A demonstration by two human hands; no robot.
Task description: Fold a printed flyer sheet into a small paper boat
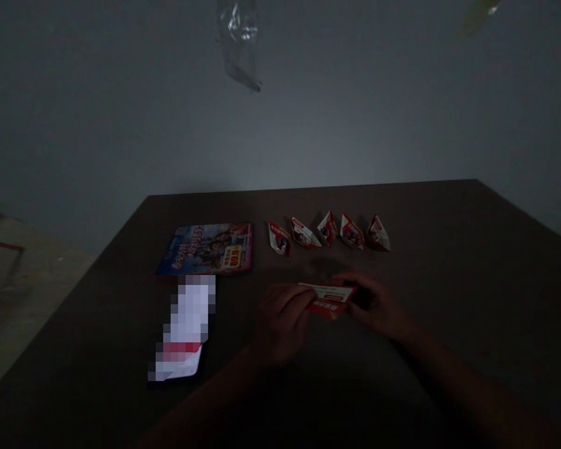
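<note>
my left hand (280, 321) and right hand (378, 305) pinch a folded red paper (328, 297) on the table (449, 280), just below the row of paper boats (328, 234); a flyer (208, 248) lies left of that row.

Dark brown bench (449, 262) here, dimly lit, with plenty of bare top out on the right. Left of centre, towards the far edge, a colourful printed sheet (206, 248) lies flat, with a yellow price patch at its near right corner. Just to its right is a row of five small folded papers (328, 227), red and white, each standing up in a point, side by side and just apart. Nearer in, below the printed sheet, a white sheet with a red band (184, 327) lies flat, slightly askew. At the near middle, a red-and-white paper (330, 298) sits low at the bench top, pinched between the left hand (280, 318) and right hand (376, 305). It is too dark to say whether it touches.
</note>
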